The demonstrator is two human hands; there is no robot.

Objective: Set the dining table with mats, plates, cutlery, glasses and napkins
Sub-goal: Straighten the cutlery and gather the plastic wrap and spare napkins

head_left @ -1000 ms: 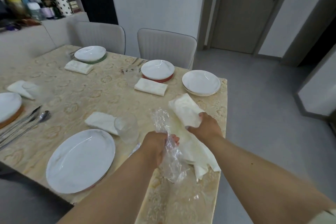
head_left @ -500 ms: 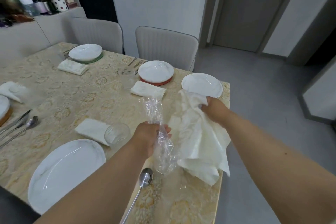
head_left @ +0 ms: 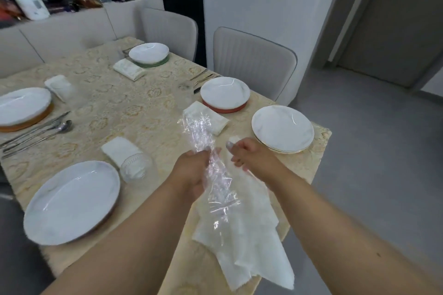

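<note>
Both busy: left hand [head_left: 191,170] grips plastic wrap [head_left: 203,136], right hand [head_left: 249,158] pinches hanging napkin [head_left: 244,235].

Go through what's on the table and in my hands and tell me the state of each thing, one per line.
left hand: gripping the plastic wrapper
plastic wrapper: crumpled, held upright
right hand: holding the loose napkin
loose napkin: unfolded, hanging over the table edge
near plate: empty
near glass: upright, beside a folded napkin
stacked plates: empty, no mat visible
far napkin: folded

Patterned table [head_left: 134,112] with plates [head_left: 282,128], napkins [head_left: 128,69].
</note>
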